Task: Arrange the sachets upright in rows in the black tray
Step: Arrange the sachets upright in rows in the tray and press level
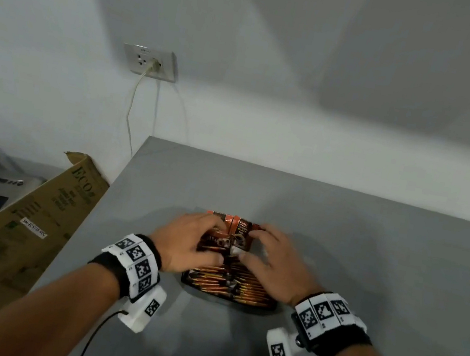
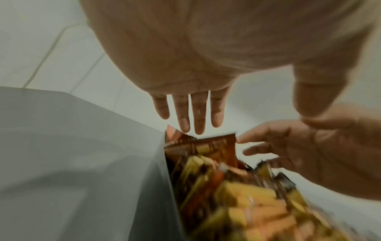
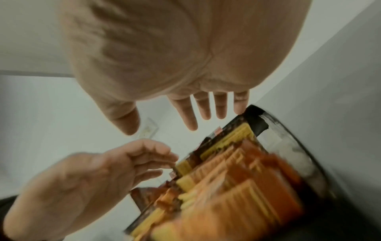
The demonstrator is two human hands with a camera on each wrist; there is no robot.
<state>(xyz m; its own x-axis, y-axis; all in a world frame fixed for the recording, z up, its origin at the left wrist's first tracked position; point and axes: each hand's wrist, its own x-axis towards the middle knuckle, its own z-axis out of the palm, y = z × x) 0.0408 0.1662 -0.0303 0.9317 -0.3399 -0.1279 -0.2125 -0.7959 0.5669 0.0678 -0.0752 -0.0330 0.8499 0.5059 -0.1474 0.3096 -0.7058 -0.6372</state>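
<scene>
While both my hands sit over the black tray (image 1: 250,302), I'm working the far end of it, out on the grey desk (image 1: 369,262). My left hand (image 1: 185,244) is down on the left side of the pack, and from its own wrist view the fingers (image 2: 198,117) run long and straight, four of them side by side, tips just meeting the top edge of an orange sachet (image 2: 206,146). My right hand (image 1: 272,262) mirrors it on the right; its fingers (image 3: 189,114) are also stretched out and a little spread, gripping nothing, the little one just above the tray's black rim (image 3: 255,110). Two hands, both flat-fingered, neither closed round anything that I can make out.

Between them the sachets (image 1: 228,282) stand packed on edge in the tray, orange and yellow tops showing in what look like two rows, though the blur in the wrist views keeps me from counting them. At the far end, two sachets (image 1: 241,231) show their printed faces to me, dark lettering and a coffee cup on orange, leaning back.

Off to the left, one cardboard box (image 1: 18,222) leans beside the desk, and one wall socket (image 1: 150,62) has a pale cable (image 1: 130,117) hanging from it.
</scene>
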